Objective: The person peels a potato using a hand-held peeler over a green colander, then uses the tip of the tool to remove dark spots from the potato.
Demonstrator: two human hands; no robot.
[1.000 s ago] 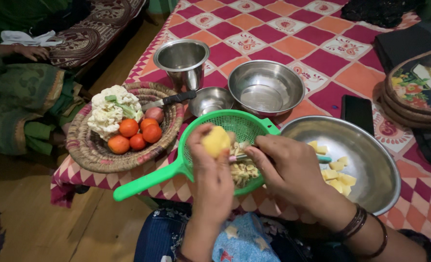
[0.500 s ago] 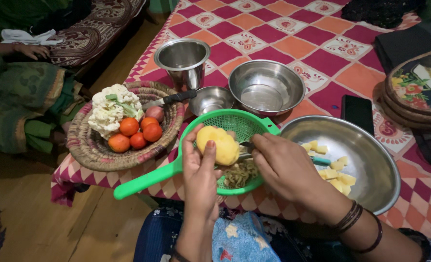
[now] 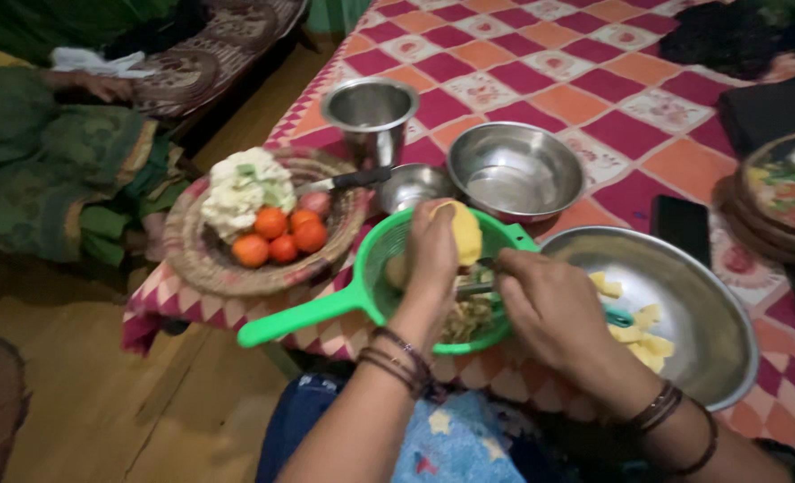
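Observation:
My left hand (image 3: 431, 261) grips a peeled yellow potato (image 3: 463, 231) above a green plastic strainer (image 3: 389, 250) that holds a heap of peelings (image 3: 469, 317). Just right of the potato, my right hand (image 3: 549, 309) is closed on a peeler (image 3: 474, 288) with a teal handle, its metal tip pointing at the potato. Right of the strainer stands a large steel bowl (image 3: 684, 277) with yellow potato chunks (image 3: 641, 329) in it.
A woven basket (image 3: 196, 255) at the left holds cauliflower (image 3: 241, 190), tomatoes (image 3: 281, 237) and a black-handled knife (image 3: 348, 181). Behind stand a steel tumbler (image 3: 371, 112), a small steel bowl (image 3: 413, 186) and a medium steel bowl (image 3: 515, 170). A black phone (image 3: 684, 228) lies right. Another person sits at the left.
My left hand has lifted and turned the potato farther from me over the strainer. The camera view has shifted to the left, so everything sits further right in the frame.

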